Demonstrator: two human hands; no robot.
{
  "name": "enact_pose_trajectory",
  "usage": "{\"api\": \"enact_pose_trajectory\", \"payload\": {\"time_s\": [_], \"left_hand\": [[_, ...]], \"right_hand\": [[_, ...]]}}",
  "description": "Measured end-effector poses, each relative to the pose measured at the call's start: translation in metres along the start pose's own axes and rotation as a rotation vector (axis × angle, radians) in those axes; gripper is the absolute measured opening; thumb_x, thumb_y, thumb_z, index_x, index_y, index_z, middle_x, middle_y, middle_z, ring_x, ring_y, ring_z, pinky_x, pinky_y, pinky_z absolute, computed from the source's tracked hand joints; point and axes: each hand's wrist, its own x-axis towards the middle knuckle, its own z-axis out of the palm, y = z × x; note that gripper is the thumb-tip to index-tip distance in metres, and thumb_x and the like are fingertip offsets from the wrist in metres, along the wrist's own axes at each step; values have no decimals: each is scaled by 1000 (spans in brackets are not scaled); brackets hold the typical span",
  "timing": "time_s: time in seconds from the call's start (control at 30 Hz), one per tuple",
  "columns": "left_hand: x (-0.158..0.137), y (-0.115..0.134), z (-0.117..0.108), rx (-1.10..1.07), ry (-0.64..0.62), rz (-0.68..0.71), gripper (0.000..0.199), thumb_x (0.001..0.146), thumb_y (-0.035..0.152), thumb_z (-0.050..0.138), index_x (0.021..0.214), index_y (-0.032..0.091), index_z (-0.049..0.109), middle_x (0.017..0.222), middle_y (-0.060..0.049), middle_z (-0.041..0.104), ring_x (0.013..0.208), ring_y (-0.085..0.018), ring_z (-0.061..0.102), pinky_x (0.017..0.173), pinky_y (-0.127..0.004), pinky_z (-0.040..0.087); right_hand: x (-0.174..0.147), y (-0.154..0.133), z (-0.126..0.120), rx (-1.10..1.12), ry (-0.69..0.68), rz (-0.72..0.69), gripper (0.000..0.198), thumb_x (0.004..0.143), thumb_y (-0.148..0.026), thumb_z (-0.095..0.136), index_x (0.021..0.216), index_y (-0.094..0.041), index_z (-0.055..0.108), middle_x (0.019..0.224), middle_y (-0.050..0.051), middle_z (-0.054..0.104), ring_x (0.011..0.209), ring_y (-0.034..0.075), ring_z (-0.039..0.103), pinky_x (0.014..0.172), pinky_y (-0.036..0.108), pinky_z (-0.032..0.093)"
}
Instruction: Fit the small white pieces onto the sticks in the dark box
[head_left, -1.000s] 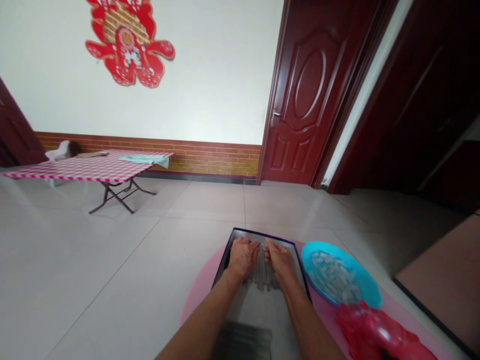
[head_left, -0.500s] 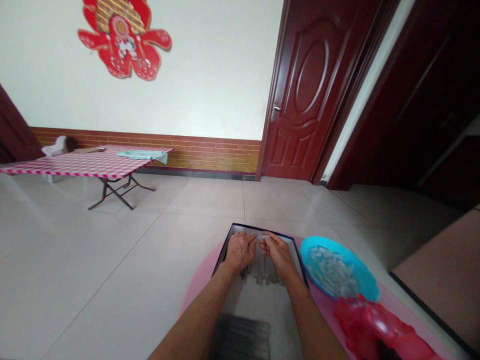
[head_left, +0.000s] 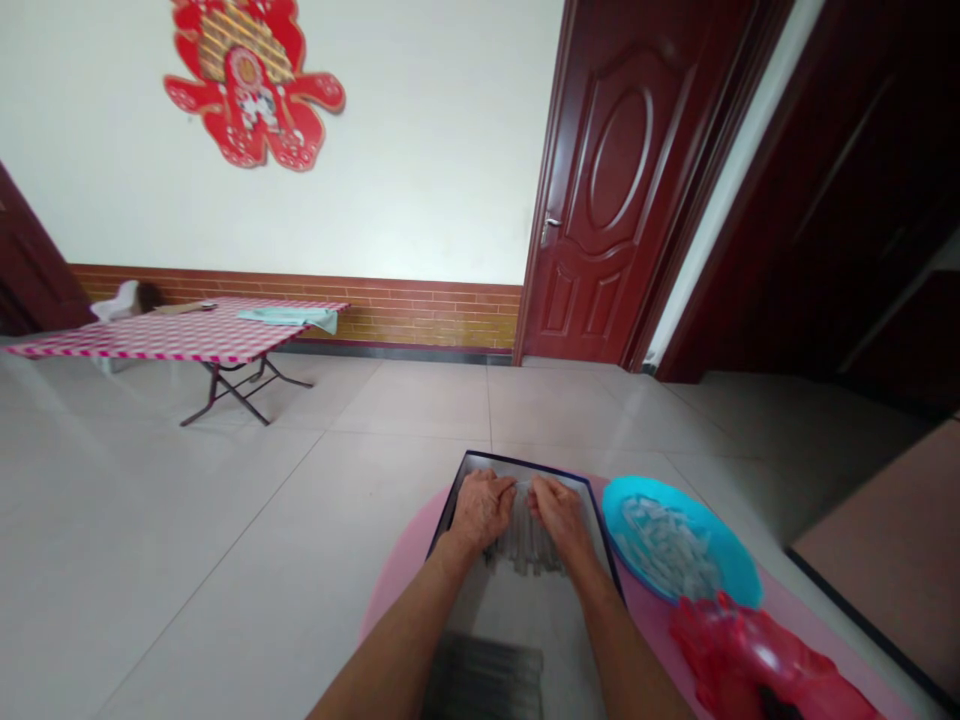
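Note:
My left hand [head_left: 484, 508] and my right hand [head_left: 556, 512] meet over the far end of a dark-rimmed, pale shallow box [head_left: 517, 607]. The fingers of both are pinched on a thin whitish strip [head_left: 523, 484] stretched between the fingertips; its exact kind is too small to make out. Below them, a row of thin clear-grey strips [head_left: 525, 550] lies side by side in the box. Another bundle of darker grey strips [head_left: 487, 675] sits at the near end, partly behind my left forearm.
To the right, a blue basin [head_left: 739, 565] holds many small whitish pieces [head_left: 671, 545]. A red plastic bag [head_left: 772, 655] lies in front of it. All rest on a pink round surface [head_left: 405, 560]. A folding table [head_left: 180, 335] with checked cloth stands back left.
The hands stay over the box, and the fingertips have shifted slightly on the whitish strip. The whole view has moved a little with the head.

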Motion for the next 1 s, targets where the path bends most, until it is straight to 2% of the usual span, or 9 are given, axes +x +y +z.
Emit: {"api": "enact_pose_trajectory", "payload": {"time_s": [0.13,0.2,0.33,0.5,0.6,0.7,1.0], "left_hand": [[0,-1,5,10,-5,-9,28,92,26,44,98,22,71,80,-7,68,79,-20,63,79,-33,47],[0,-2,7,14,-5,-16,28,92,26,43,98,21,71,80,-7,69,80,-20,64,79,-33,48],[-1,-3,9,7,-9,-29,30,93,26,41,102,21,69,83,-8,70,82,-20,65,81,-33,48],[0,-4,10,-10,-15,-27,32,94,25,39,108,21,67,85,-7,71,84,-20,65,83,-33,49],[0,-3,10,-15,-17,-28,32,94,25,38,109,21,67,85,-7,71,83,-20,65,83,-33,49],[1,-2,9,-17,-21,-22,31,94,25,39,107,21,67,85,-7,71,83,-20,65,82,-32,49],[0,3,4,-3,-41,-14,30,93,26,41,103,21,69,83,-7,68,81,-21,61,81,-34,46]], "right_hand": [[0,-3,3,41,-24,-6,29,70,-41,53,82,-19,68,67,4,69,57,18,63,46,25,44],[0,-3,4,66,-36,-2,32,69,-37,53,91,-18,67,67,3,69,59,19,64,47,25,45],[-1,-1,3,119,-65,-1,33,66,-35,55,93,-18,66,67,2,69,64,19,66,51,26,48],[-3,-2,-2,201,-96,6,38,67,-42,59,97,-18,66,78,5,73,71,21,68,56,28,51],[-4,-3,-6,246,-122,26,40,66,-45,64,95,-18,67,81,6,74,72,21,67,58,28,51],[-4,-3,-8,199,-117,21,39,67,-48,64,90,-18,69,80,6,73,70,19,66,60,28,51],[-4,-5,-4,24,-9,-56,34,69,-54,57,61,-22,63,55,2,64,51,18,57,51,29,46]]}}
